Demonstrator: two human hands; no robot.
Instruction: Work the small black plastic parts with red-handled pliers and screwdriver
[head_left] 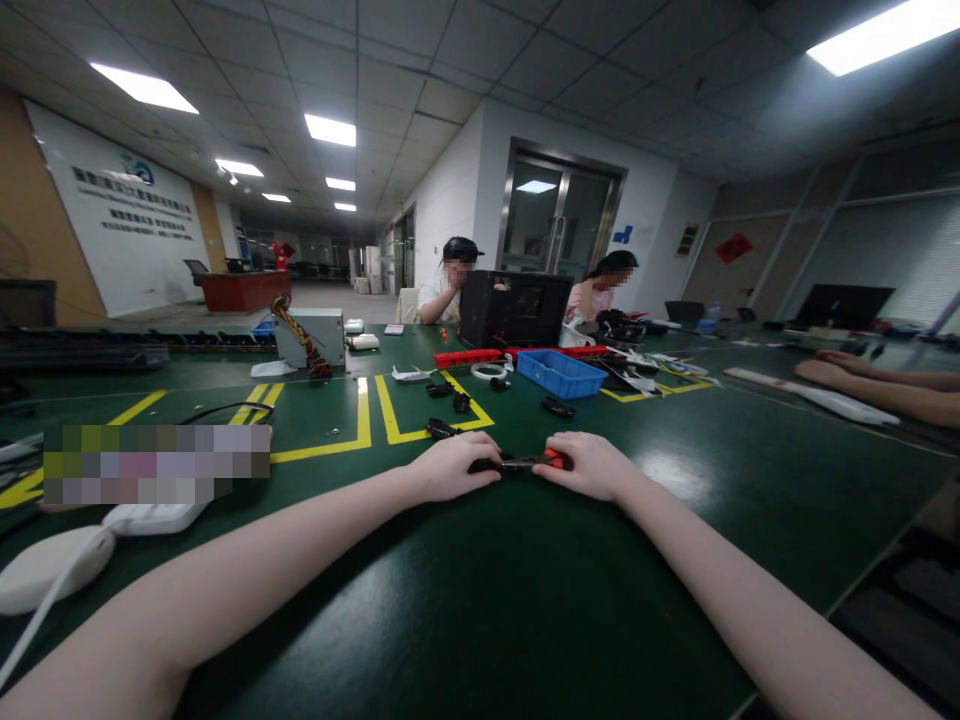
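Note:
Both my arms stretch out over the dark green table (525, 600). My left hand (452, 467) and my right hand (589, 466) rest on the tabletop with fingers curled, each closed on one end of a slim black-and-red tool (525, 462) that lies between them. The tool's red part shows by my right hand; its black end sits under my left fingers. Small black parts (442, 429) lie just beyond my hands.
A blue bin (560, 373), red trays (467, 356), a black computer case (514, 308) and a grey power supply with cables (309, 337) stand farther back. Two people sit behind the case. Another person's forearms (885, 385) lie at the right. White objects (52, 565) lie at the left.

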